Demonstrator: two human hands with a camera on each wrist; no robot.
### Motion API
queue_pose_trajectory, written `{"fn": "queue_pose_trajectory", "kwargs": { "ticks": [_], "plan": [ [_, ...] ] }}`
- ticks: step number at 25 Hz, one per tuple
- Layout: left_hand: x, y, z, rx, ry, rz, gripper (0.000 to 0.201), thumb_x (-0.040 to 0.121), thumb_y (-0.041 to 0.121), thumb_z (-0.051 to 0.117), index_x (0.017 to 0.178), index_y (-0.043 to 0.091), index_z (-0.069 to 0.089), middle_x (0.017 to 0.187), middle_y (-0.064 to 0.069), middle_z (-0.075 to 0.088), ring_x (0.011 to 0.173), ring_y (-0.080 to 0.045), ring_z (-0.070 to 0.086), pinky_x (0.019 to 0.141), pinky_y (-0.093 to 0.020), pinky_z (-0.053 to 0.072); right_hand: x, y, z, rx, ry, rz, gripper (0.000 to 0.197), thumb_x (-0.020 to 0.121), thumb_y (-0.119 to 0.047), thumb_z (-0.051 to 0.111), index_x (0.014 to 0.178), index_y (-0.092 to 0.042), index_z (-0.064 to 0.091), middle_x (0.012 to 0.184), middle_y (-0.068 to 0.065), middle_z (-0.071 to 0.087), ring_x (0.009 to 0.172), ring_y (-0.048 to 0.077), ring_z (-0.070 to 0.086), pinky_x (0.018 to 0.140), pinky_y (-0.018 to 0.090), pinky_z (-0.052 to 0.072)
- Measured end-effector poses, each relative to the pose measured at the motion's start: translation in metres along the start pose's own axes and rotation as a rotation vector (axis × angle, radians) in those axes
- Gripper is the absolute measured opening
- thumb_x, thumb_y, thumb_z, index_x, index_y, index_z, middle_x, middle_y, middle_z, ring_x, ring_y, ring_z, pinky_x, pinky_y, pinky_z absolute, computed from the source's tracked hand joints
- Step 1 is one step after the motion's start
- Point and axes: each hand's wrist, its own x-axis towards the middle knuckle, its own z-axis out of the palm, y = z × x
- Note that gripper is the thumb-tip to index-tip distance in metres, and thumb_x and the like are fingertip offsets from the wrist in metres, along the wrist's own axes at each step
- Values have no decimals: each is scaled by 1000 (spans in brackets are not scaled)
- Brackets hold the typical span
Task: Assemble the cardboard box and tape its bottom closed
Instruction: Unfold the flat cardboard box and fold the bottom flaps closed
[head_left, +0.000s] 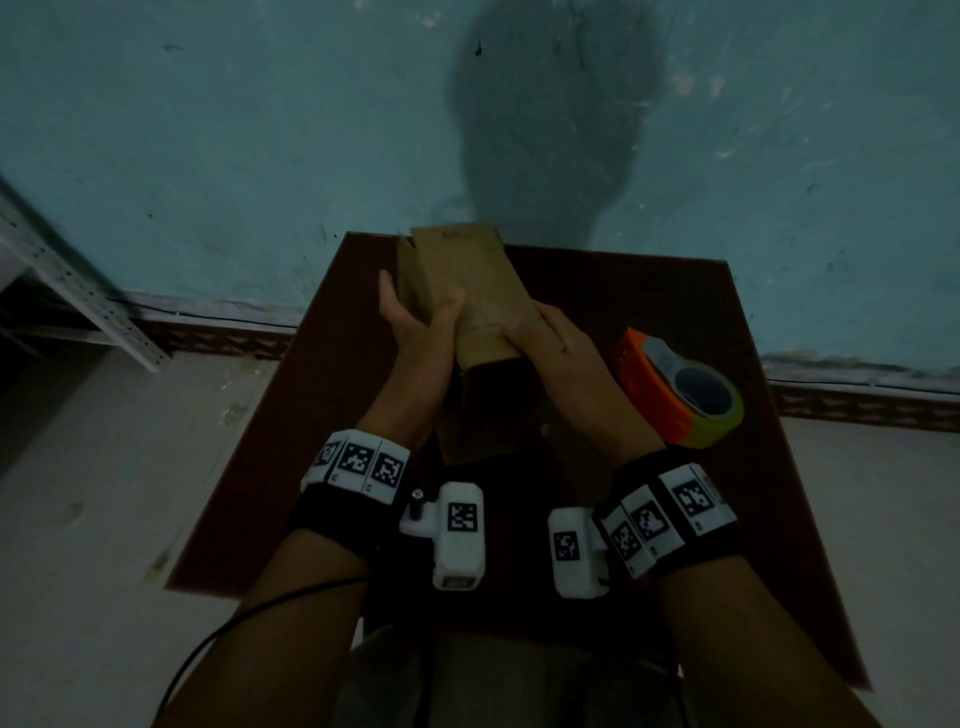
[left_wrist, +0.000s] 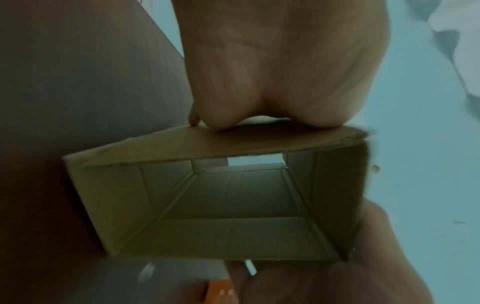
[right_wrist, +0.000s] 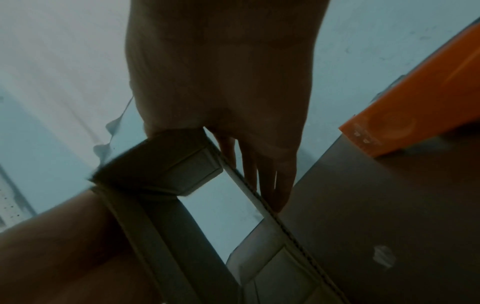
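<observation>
Both hands grip box; tape dispenser beside right.

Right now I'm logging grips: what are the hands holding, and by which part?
Both hold the cardboard box: the left hand grips its left side, thumb on the top panel; the right hand holds its right side.

Dark red-brown table beneath the fingers; teal scuffed wall beyond the fingertips, dark shadow patch on it; grey perforated metal shelf frame far left of the fingers; pale floor below
</observation>
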Motion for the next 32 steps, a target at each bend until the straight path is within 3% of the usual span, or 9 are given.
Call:
{"fn": "queue_pose_trajectory", "kwargs": {
  "ticks": [4, 8, 11, 14, 16, 19, 22, 27, 32],
  "plan": [
    [1, -12, -2, 138, -56, 97, 91, 100, 57, 58, 168, 40, 0, 174, -4, 21, 150, -22, 41, 120, -50, 43, 2, 7, -5, -4, 49, -13, 57, 100, -48, 66, 153, -31, 53, 138, -3, 67, 121, 16, 70, 94, 36, 58],
    [0, -8, -2, 184, -106, 228, 57, 114, 37, 43, 168, 33, 24, 171, 0, 31, 139, -5, 45, 106, -18, 47, -1, 4, -7, -28, 95, -81, 58, 103, -51, 64, 157, -34, 48, 137, -10, 64, 116, 6, 69, 85, 23, 60],
    [0, -12, -7, 112, -84, 198, 58, 110, 39, 52, 164, 40, 32, 168, -1, 36, 141, -11, 50, 111, -33, 52, -2, 4, -5, -69, 117, -110, 58, 103, -55, 61, 157, -39, 46, 138, -9, 62, 114, 6, 69, 86, 24, 61],
    [7, -14, -15, 248, 11, 230, 62, 97, 56, 62, 155, 48, 44, 154, -9, 49, 133, -18, 59, 108, -44, 56, -1, 3, -2, -134, 117, -106, 59, 103, -61, 56, 158, -44, 45, 142, -4, 52, 112, 5, 61, 85, 24, 55],
    [11, -12, -21, 324, 19, 271, 60, 93, 60, 59, 151, 47, 52, 147, -10, 54, 128, -17, 62, 106, -44, 57, -1, 0, -2, -131, 114, -98, 59, 102, -62, 56, 158, -42, 48, 141, -3, 50, 113, 3, 59, 81, 17, 49],
    [11, -10, -27, 366, -31, 282, 60, 93, 65, 57, 148, 43, 58, 150, -8, 53, 132, -14, 60, 111, -43, 54, 4, 4, -6, -83, 42, -81, 71, 92, -71, 60, 158, -46, 48, 151, -3, 54, 129, 14, 62, 93, 27, 55],
    [3, -5, -29, 389, -128, 229, 77, 86, 63, 71, 156, 42, 46, 159, -6, 41, 139, -18, 53, 111, -39, 53, 2, 6, -11, -21, -72, -58, 69, 98, -54, 65, 162, -44, 41, 153, -6, 57, 125, 9, 68, 93, 30, 61],
    [-6, -1, -34, 462, -217, 204, 86, 94, 38, 78, 165, 36, 31, 166, -6, 28, 146, -18, 41, 96, -11, 44, -3, 1, -17, -61, -114, -88, 71, 101, -40, 71, 165, -35, 40, 146, -10, 58, 122, 2, 65, 81, 12, 58],
    [-8, -3, -36, 493, -269, 259, 88, 89, 51, 79, 163, 41, 33, 166, -1, 33, 147, -14, 41, 118, -33, 44, -4, 1, -19, -128, -115, -120, 75, 101, -37, 71, 167, -34, 34, 145, -13, 51, 119, -5, 57, 79, 8, 55]
  ]
}}
